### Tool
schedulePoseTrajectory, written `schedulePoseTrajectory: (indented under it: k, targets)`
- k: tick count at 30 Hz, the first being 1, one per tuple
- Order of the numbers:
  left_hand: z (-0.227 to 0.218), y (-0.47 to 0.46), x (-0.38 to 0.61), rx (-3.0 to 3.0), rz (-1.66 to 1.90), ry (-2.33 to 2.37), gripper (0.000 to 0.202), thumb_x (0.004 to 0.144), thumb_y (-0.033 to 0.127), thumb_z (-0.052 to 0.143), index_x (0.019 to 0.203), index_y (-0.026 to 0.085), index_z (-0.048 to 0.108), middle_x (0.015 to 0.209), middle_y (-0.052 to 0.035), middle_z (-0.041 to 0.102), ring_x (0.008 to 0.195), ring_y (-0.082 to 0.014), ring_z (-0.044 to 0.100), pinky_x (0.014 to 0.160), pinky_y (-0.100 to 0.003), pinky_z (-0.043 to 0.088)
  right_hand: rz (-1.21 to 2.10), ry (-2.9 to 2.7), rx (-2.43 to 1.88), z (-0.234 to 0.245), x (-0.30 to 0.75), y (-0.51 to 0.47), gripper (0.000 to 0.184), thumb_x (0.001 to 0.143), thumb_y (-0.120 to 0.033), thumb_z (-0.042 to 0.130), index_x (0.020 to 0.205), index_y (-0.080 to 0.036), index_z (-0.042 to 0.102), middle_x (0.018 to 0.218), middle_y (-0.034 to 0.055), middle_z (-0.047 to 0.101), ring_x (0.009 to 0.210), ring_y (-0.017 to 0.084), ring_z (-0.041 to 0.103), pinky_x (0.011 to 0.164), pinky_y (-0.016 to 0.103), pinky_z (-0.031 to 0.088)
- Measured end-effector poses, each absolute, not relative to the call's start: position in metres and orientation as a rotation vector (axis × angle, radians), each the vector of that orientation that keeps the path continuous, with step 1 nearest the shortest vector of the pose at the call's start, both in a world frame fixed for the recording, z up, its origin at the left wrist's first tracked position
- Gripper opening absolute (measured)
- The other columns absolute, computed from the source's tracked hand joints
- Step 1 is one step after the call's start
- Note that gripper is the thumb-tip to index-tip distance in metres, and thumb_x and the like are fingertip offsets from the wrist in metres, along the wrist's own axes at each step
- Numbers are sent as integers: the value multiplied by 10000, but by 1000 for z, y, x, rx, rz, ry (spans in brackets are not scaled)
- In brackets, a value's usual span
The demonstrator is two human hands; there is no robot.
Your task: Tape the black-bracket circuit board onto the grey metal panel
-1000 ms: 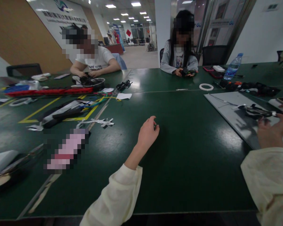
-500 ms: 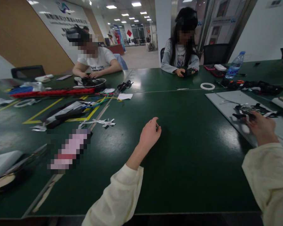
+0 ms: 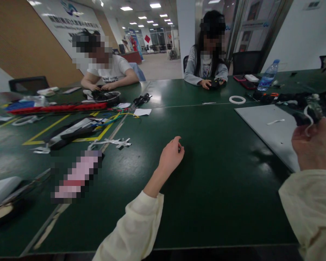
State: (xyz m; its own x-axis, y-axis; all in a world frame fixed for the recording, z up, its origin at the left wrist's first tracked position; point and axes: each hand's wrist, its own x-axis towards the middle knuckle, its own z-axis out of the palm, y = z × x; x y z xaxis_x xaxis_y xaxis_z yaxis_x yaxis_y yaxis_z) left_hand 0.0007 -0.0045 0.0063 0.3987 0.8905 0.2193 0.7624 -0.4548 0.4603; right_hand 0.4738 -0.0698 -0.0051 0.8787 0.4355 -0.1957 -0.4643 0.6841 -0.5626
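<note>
My left hand [image 3: 170, 155] rests on the green table with loosely curled fingers and a gap at the fingertips; nothing shows in it. At the far right, my right hand [image 3: 311, 143] is closed around a black electronic assembly [image 3: 315, 105], which has a circuit-board-like part and white strips hanging from it. The assembly is raised above the grey-white board [image 3: 254, 117], and its right side is partly blurred. On that board lies a small white strip [image 3: 275, 121].
A white tape ring [image 3: 237, 99] and a water bottle [image 3: 268, 76] stand beyond the board. To the left lie a phone [image 3: 77, 175], white strips [image 3: 115, 142], a black pouch-like item [image 3: 73, 132] and a red strip [image 3: 57, 107]. Two people sit across the table [image 3: 206, 203].
My right hand has lifted the black assembly off the board and turned it upright, moving slightly right. The white strip on the board is now uncovered. My left hand stays about where it was.
</note>
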Motion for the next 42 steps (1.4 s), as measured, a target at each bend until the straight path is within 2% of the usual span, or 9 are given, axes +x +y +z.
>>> schedulePoseTrajectory:
  k: [2, 5, 8, 13, 19, 27, 33, 37, 42]
  targets:
    - [7, -5, 1, 2366, 629, 1455, 375, 870, 200, 491, 1242, 177, 452, 963, -53, 622, 865, -170, 604, 799, -314, 487, 564, -30, -573, 0, 468, -70, 125, 833, -266, 606, 830, -142, 622, 777, -33, 587, 631, 57, 607, 583, 150, 534]
    - [9, -6, 1, 2368, 637, 1452, 370, 874, 207, 482, 1241, 176, 450, 966, -57, 620, 876, -174, 602, 796, -314, 485, 627, -85, -652, 4, 450, -67, 84, 821, -193, 597, 810, -113, 620, 778, 0, 595, 640, 69, 611, 562, 152, 523]
    - [10, -5, 1, 2361, 662, 1469, 365, 870, 202, 483, 1232, 171, 454, 960, -60, 617, 874, -175, 603, 799, -318, 484, 662, -178, -883, 7, 422, -63, 40, 779, -116, 620, 763, -135, 589, 680, -29, 548, 589, 57, 568, 563, 153, 506]
    - [12, -4, 1, 2332, 736, 1474, 353, 864, 198, 493, 1215, 169, 468, 955, -60, 610, 855, -170, 602, 789, -320, 486, 843, -388, -1122, 5, 377, -57, 144, 700, -173, 721, 793, -180, 611, 603, -64, 506, 546, 58, 494, 525, 159, 491]
    - [20, -4, 5, 2332, 1032, 1490, 266, 875, 202, 483, 1137, 161, 514, 996, -70, 590, 926, -176, 581, 863, -336, 459, 1184, -629, -1232, 1, 330, -55, 348, 608, -245, 805, 928, -237, 667, 826, -47, 650, 583, 57, 539, 521, 170, 490]
    - [22, -2, 4, 2105, 1067, 1409, 267, 913, 320, 460, 1127, 177, 532, 1060, -71, 622, 991, -180, 590, 874, -335, 464, 1568, -1034, -1099, 3, 280, -64, 426, 700, -305, 756, 1099, -245, 618, 1010, 15, 682, 778, 127, 648, 691, 246, 520]
    - [26, -3, 8, 1662, 875, 1246, 293, 914, 375, 439, 1087, 168, 554, 950, -59, 679, 873, -168, 648, 756, -285, 517, 1744, -1112, -1019, 3, 262, -73, 492, 760, -287, 711, 1219, -270, 536, 1082, 37, 654, 866, 169, 662, 813, 351, 518]
    - [25, -4, 7, 1438, 783, 1160, 362, 855, 347, 558, 1169, 173, 510, 932, -66, 681, 778, -159, 654, 647, -263, 524, 1844, -1141, -1007, 4, 251, -76, 530, 763, -305, 709, 1250, -278, 504, 1164, 45, 617, 903, 184, 658, 854, 396, 503]
    - [14, 0, 1, 1398, 709, 1167, 382, 806, 244, 615, 1158, 188, 477, 874, -50, 669, 647, -133, 627, 522, -231, 493, 1887, -1240, -1005, 5, 246, -78, 469, 813, -339, 655, 1258, -259, 530, 1053, 23, 650, 825, 125, 640, 812, 328, 511]
